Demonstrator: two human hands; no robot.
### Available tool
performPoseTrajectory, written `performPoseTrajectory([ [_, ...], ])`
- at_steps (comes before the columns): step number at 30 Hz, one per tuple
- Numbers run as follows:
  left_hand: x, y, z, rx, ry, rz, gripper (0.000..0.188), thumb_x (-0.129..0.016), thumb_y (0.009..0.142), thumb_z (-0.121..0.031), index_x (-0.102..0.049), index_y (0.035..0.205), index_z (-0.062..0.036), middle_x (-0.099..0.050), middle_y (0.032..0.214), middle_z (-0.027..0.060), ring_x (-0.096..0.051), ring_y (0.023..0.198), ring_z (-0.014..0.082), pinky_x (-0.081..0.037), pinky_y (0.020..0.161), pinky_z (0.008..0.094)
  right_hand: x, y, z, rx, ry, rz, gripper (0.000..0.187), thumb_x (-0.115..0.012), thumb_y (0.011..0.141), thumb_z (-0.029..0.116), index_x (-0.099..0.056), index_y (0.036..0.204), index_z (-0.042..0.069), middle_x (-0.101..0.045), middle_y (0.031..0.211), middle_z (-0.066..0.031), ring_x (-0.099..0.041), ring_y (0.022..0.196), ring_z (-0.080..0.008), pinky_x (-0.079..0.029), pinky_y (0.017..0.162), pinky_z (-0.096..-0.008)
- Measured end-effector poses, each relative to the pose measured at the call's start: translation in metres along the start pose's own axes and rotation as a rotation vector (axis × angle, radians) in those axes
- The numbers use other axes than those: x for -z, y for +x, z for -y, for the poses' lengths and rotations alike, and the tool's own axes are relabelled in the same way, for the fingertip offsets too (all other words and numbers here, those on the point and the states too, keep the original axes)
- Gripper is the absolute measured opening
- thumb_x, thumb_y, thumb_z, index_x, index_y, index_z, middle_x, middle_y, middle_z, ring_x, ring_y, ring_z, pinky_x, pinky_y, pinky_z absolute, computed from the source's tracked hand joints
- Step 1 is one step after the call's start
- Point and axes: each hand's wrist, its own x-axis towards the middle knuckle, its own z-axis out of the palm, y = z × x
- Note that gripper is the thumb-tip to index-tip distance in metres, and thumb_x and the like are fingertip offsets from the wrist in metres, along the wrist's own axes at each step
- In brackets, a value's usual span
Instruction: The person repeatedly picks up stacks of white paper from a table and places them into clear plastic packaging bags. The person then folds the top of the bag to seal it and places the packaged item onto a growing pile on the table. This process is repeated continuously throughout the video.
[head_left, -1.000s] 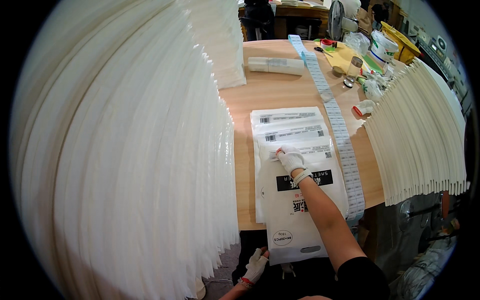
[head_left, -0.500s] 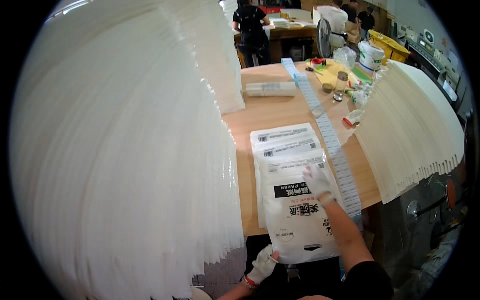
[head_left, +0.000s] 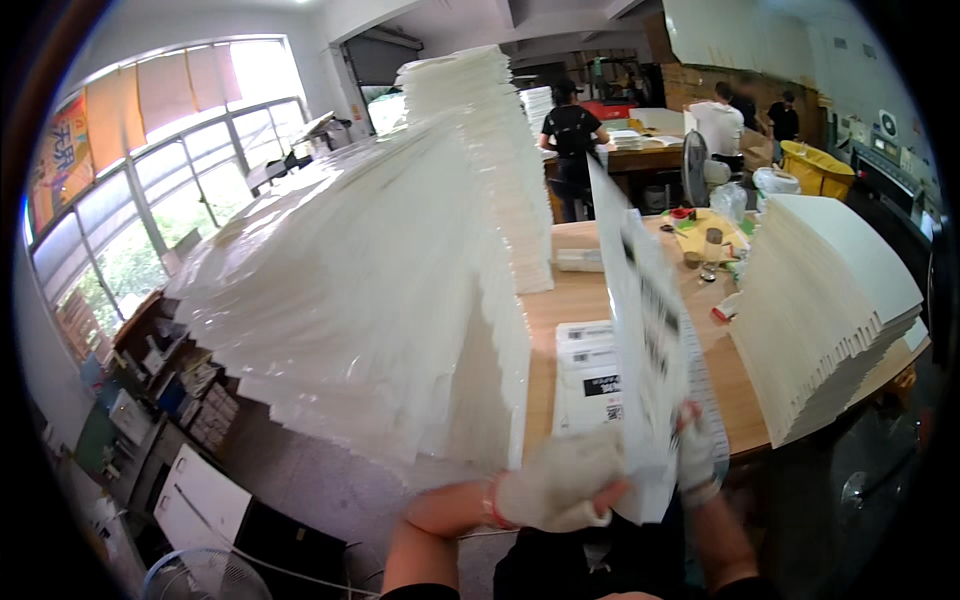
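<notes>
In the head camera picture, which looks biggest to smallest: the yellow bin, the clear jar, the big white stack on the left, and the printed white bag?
1. big white stack
2. printed white bag
3. yellow bin
4. clear jar

The bin sits farther back, so it looks smaller here.

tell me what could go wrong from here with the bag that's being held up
The printed bag is up on edge, with the left hand low on one side and the right hand low on the other; its upper part has no hand on it and might flop over.

The tall white stack to the left has uneven edges, so a bump could perhaps make it shift.
</notes>
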Motion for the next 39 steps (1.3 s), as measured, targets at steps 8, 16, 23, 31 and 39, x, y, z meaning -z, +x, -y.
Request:
performPoseTrajectory([
  [8,0.199,0.023,-0.079,-0.124,-0.018,-1.254,0.036,-0.035,0.093,-0.019,-0.048,0.115,0.0062,-0.052,0.116,0.0157,-0.055,0.104,0.0241,-0.045,0.092,0.0358,-0.226,0.122,0.252,0.461,-0.134,0.504,0.036,-0.054,0.086,0.029,-0.062,0.105,0.000,-0.061,0.084,-0.0024,-0.054,0.070,-0.0068,-0.043,0.063,-0.0195],
  [16,0.389,-0.104,-0.016,0.402,-0.197,-1.211,0.023,-0.042,0.093,-0.023,-0.052,0.087,-0.0030,-0.058,0.093,0.0102,-0.059,0.086,0.0228,-0.052,0.081,0.0327,-0.378,0.143,0.262,0.229,-0.477,0.893,0.041,-0.050,0.085,0.043,-0.061,0.101,0.007,-0.047,0.061,-0.0058,-0.048,0.052,-0.0129,-0.054,0.052,-0.0292],
  [23,0.214,-0.134,0.051,0.347,0.253,-1.554,0.036,-0.042,0.092,-0.032,-0.045,0.116,-0.0062,-0.048,0.095,0.0007,-0.046,0.076,0.0102,-0.040,0.066,0.0260,-0.310,0.149,0.209,0.479,0.000,0.674,0.036,-0.046,0.090,0.037,-0.061,0.099,0.005,-0.052,0.061,-0.0031,-0.052,0.050,-0.0103,-0.049,0.053,-0.0267],
  [31,-0.105,-0.289,0.112,1.078,-0.094,-0.823,0.019,-0.049,0.089,-0.016,-0.053,0.105,-0.0061,-0.058,0.082,0.0075,-0.054,0.065,0.0190,-0.045,0.058,0.0314,-0.007,0.102,0.221,0.707,-1.355,0.505,0.010,-0.058,0.074,0.003,-0.063,0.082,0.005,-0.062,0.075,-0.0088,-0.061,0.070,-0.0226,-0.049,0.063,-0.0301],
  [39,-0.200,-0.207,0.122,1.068,-0.442,-0.182,0.017,-0.050,0.089,-0.015,-0.054,0.103,-0.0074,-0.059,0.078,0.0056,-0.055,0.064,0.0201,-0.046,0.059,0.0333,0.176,0.076,0.348,0.461,-1.858,-0.164,0.040,-0.063,0.073,0.020,-0.057,0.110,0.006,-0.062,0.089,-0.0156,-0.060,0.082,-0.0314,-0.048,0.072,-0.0370],
])
